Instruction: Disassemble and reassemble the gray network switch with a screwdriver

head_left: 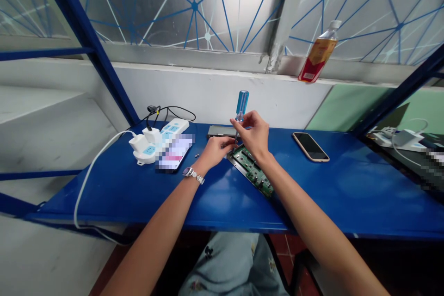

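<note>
A screwdriver with a clear blue handle (242, 104) stands upright over a green circuit board (253, 171) that lies on the blue shelf (312, 194). My right hand (255, 135) pinches the screwdriver's shaft just below the handle. My left hand (217, 149), with a watch on its wrist, rests closed at the board's left end, its fingertips near the screwdriver's tip. What they pinch there is hidden. Two small dark screws (197, 153) lie on the shelf just left of my left hand.
A white power strip (163, 138) with plugged chargers and cables sits at the left back. A blurred flat item (175, 152) lies beside it. A phone (310, 146) lies face up to the right. A bottle (319, 53) stands on the ledge above. Blue frame bars slant on both sides.
</note>
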A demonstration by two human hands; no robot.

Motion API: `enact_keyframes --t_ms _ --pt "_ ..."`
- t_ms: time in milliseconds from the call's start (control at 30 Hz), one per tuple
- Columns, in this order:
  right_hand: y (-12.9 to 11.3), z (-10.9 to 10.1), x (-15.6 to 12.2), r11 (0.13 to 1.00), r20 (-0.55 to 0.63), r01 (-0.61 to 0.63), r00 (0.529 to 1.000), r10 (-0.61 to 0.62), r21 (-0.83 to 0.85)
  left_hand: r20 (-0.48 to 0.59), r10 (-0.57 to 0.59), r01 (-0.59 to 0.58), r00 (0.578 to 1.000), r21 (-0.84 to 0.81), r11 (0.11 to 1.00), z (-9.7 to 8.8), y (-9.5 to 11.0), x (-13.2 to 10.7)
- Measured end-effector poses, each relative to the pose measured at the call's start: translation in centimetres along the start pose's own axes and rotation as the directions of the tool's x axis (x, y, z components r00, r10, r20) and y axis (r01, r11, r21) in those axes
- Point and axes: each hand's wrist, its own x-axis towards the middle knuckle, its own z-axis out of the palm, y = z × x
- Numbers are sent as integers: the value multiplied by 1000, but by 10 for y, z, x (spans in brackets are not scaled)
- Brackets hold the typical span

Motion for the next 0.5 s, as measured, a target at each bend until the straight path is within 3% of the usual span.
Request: enact_keyframes --t_ms 200,367,500 --pt "2 -1 -1 998 43 28 999 -30 53 -9 14 -14 1000 -18 1000 1 -3 0" --pt "4 -6 0 976 183 18 981 -59 217 -29 5 -4 1000 7 1000 2 -5 0" --pt "4 -11 3 936 297 -23 951 -88 351 33 3 -2 999 -33 999 2 -3 -1"
